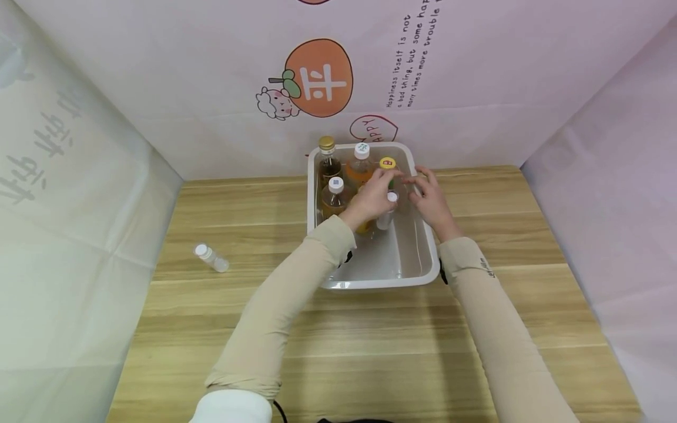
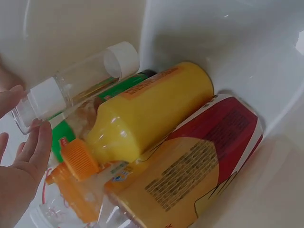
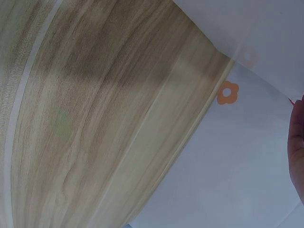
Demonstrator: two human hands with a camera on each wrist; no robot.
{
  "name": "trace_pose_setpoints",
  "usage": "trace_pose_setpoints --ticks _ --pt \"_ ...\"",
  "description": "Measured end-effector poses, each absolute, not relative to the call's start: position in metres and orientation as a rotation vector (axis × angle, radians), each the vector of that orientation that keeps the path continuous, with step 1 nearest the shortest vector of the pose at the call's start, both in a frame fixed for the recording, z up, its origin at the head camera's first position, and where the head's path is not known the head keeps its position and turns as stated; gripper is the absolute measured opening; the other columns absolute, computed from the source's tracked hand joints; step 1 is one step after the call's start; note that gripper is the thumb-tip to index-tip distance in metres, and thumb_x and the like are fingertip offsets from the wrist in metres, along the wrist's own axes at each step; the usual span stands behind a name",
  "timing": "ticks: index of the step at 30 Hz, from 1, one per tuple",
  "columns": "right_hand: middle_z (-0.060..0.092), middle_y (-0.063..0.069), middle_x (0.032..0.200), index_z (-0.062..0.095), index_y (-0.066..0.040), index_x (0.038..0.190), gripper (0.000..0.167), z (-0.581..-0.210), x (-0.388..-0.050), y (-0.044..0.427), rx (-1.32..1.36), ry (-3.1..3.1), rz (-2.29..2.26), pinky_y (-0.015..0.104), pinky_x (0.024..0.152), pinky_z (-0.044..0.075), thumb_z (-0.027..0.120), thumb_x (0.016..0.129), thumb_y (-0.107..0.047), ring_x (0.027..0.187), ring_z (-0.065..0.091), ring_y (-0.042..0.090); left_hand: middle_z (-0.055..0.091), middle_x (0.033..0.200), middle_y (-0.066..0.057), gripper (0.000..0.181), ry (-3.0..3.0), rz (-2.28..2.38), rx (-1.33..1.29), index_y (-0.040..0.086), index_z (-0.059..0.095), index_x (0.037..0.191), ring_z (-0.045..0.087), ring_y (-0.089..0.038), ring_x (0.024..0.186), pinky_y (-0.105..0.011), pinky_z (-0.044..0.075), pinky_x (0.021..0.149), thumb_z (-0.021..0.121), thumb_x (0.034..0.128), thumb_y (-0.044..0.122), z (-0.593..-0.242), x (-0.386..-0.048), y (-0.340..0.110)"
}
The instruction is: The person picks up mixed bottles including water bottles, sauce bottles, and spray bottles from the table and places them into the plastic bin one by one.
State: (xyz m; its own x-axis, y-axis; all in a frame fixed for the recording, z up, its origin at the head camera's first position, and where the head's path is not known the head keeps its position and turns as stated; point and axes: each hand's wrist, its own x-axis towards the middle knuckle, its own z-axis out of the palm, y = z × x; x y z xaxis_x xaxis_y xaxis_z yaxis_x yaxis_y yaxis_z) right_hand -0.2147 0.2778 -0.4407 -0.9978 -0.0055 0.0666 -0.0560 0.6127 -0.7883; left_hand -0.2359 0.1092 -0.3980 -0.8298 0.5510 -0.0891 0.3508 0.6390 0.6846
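Observation:
My left hand point(image 1: 372, 197) reaches into a white plastic bin point(image 1: 370, 284) and pinches the top of a small clear bottle point(image 1: 385, 220) with a white cap. In the left wrist view, its thumb and fingertips lie on either side of the clear bottle point(image 2: 85, 85). My right hand point(image 1: 431, 202) hovers over the bin's right side, fingers spread toward the left hand, holding nothing visible. Beside the clear bottle are a green-labelled bottle point(image 2: 128, 85), a yellow bottle point(image 2: 156, 104) with an orange cap and a bottle with a red and orange label point(image 2: 204, 166).
A gold-capped dark bottle point(image 1: 330, 167), an orange drink bottle point(image 1: 361, 170) and a white-capped bottle point(image 1: 333, 202) stand along the bin's back and left. Another small clear bottle point(image 1: 213, 258) is on the wooden table point(image 1: 254, 235) at left. Printed cloth point(image 1: 211, 76) hangs around the table.

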Motion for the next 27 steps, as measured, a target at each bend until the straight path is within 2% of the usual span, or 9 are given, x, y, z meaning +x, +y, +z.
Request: trace_pose_setpoints --ticks 11,20,27 --pt "0.025 0.017 0.154 0.057 0.002 0.124 0.037 -0.444 -0.216 0.278 0.065 -2.753 1.359 0.059 0.113 0.029 0.050 0.089 -0.002 0.141 0.027 0.043 0.035 0.146 -0.012 0.071 2.571 1.024 0.679 0.019 0.030 0.148 0.050 -0.025 0.125 -0.036 0.050 0.099 0.065 0.0871 0.005 -0.416 -0.234 0.112" --pt "0.025 0.018 0.154 0.054 0.004 0.125 0.038 -0.441 -0.215 0.279 0.044 -2.741 1.383 0.057 0.112 0.032 0.049 0.088 0.001 0.139 0.029 0.044 0.039 0.145 -0.011 0.065 2.590 1.078 0.729 0.017 0.035 0.147 0.051 -0.023 0.122 -0.035 0.048 0.103 0.061 0.0897 0.002 -0.430 -0.228 0.114" --pt "0.025 0.020 0.153 0.054 0.005 0.125 0.038 -0.441 -0.216 0.278 0.055 -2.726 1.391 0.057 0.113 0.031 0.049 0.087 0.002 0.139 0.028 0.045 0.034 0.148 -0.009 0.068 2.587 1.076 0.680 0.020 0.030 0.149 0.049 -0.023 0.125 -0.036 0.047 0.105 0.059 0.0907 0.002 -0.433 -0.225 0.116"
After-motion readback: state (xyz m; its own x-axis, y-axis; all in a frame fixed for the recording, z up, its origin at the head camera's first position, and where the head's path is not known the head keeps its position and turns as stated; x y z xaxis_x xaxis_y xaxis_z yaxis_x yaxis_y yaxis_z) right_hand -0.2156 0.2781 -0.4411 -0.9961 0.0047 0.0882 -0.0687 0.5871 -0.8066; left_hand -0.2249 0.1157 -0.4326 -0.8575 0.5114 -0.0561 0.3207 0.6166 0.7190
